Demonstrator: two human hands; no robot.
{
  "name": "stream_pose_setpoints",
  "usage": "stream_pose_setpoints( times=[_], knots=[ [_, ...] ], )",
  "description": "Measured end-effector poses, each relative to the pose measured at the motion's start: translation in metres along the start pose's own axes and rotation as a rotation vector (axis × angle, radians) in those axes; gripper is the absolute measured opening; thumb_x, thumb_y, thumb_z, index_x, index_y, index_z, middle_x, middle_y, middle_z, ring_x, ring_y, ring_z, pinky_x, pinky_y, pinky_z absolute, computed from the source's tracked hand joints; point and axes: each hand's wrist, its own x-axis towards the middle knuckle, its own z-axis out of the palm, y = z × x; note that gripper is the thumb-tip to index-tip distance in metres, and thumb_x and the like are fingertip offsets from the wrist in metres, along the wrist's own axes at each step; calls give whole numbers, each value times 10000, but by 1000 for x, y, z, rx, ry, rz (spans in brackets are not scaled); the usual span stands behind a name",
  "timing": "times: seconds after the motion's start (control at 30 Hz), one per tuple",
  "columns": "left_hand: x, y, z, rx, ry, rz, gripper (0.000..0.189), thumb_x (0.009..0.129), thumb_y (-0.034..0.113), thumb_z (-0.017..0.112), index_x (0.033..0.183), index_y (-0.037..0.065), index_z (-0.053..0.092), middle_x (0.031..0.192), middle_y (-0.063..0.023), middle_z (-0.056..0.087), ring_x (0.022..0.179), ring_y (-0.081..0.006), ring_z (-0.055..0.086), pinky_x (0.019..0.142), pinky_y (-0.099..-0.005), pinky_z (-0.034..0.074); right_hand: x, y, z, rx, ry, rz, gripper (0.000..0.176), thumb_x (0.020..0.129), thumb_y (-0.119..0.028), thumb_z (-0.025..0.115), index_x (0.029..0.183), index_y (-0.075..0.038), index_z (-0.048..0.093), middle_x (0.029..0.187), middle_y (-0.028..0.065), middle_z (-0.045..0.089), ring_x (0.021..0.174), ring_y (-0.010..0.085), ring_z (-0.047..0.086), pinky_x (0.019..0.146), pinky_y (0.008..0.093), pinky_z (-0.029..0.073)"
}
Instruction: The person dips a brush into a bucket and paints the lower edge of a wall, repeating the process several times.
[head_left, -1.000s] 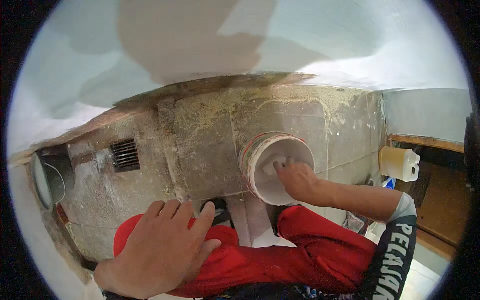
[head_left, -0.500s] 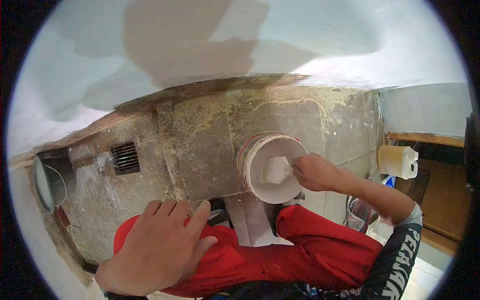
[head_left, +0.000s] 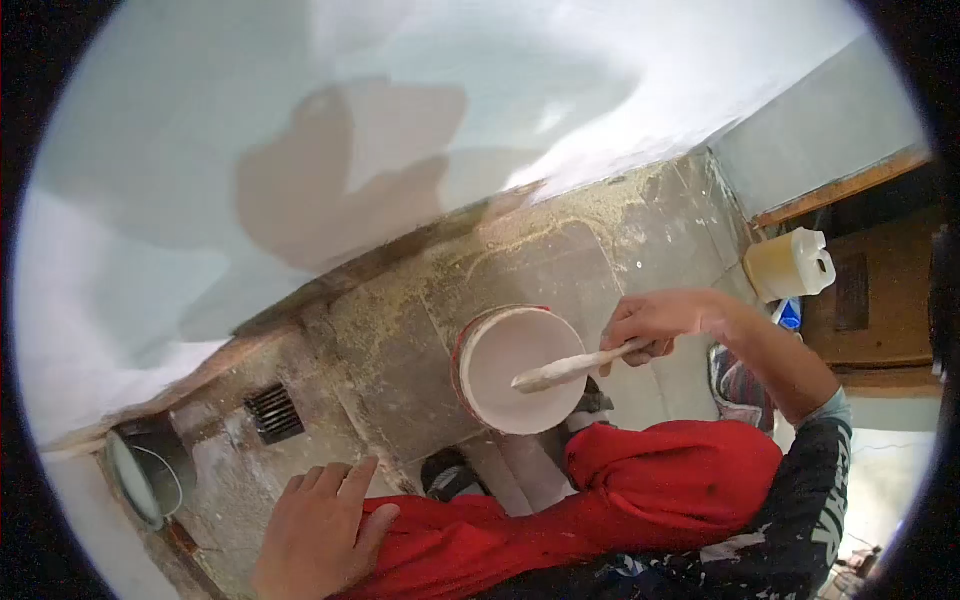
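We count one brush [head_left: 555, 374], one bucket [head_left: 463, 388] of pale paint, one pail [head_left: 135, 482], one jug [head_left: 788, 266] and one floor grate [head_left: 273, 413]. Our right hand [head_left: 648, 325] is closed round the brush's handle, just beyond the bucket's right rim, with the bristle end above the opening. Our left hand [head_left: 318, 530] holds nothing, fingers extended over the red trousers [head_left: 670, 470]. Bare floor [head_left: 385, 365] lies between bucket and grate, and between the bucket and the wall's [head_left: 560, 60] lower edge.
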Motion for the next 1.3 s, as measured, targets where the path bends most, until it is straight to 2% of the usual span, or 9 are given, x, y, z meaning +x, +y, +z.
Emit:
stream_pose_setpoints(
  times=[0.17,0.23,0.27,0.33,0.43,0.77,0.9,1.1,1.3],
  knots=[
    [12,14,-14,18,-139,-93,502,965,336,591,1363,45,503,1166,-215,617,1107,-401,588,975,-469,468,-1,53,-27,440,-75,-182,294,960,-268,553,910,-17,697,623,-19,506,475,55,392,413,225,300],
    [15,14,-10,11,-160,-139,487,977,340,580,1362,53,505,1181,-217,621,1107,-400,597,969,-466,476,6,71,-31,546,247,-512,256,956,-241,578,903,-3,659,628,0,519,472,62,405,413,237,314],
    [17,6,-3,6,-97,-100,484,969,348,582,1332,33,526,1140,-214,636,1082,-384,610,954,-464,476,14,75,-32,538,248,-527,256,956,-241,578,903,-3,659,628,0,519,472,62,405,413,237,314],
    [22,3,0,5,-46,-64,486,960,356,584,1302,13,547,1098,-210,650,1057,-368,623,938,-462,476,39,87,-30,590,605,-654,240,965,-243,572,915,-14,625,641,12,530,476,76,430,418,255,329],
    [25,7,-1,-8,-90,-73,490,989,379,564,1363,67,509,1212,-202,639,1116,-374,626,942,-472,502,110,114,-39,652,820,-696,238,975,-245,557,943,-15,608,661,23,539,495,89,464,433,266,355],
    [28,23,1,-65,-2,-178,473,961,372,586,1307,49,572,1115,-212,667,1063,-383,639,927,-454,502,245,122,-73,675,998,-535,289,947,-284,560,916,1,593,707,69,585,533,153,538,481,326,438],
    [36,18,-1,-85,-45,-217,490,1005,400,538,1370,74,524,1223,-193,650,1162,-354,614,971,-443,490,257,117,-72,686,1049,-536,285,942,-270,556,880,5,598,689,83,593,533,166,553,473,343,449],
    [57,32,-14,-28,-84,-317,480,1011,391,528,1364,67,521,1227,-196,660,1158,-358,627,968,-439,490,261,116,-74,705,1026,-490,276,932,-274,561,877,-4,580,672,64,573,531,150,543,467,317,437],
    [62,11,-3,-83,-67,-233,473,1013,375,526,1357,51,517,1200,-207,675,1136,-371,640,953,-446,498,267,112,-77,700,1028,-486,292,929,-299,553,872,-14,582,671,64,568,543,151,540,472,318,442]
  ],
)
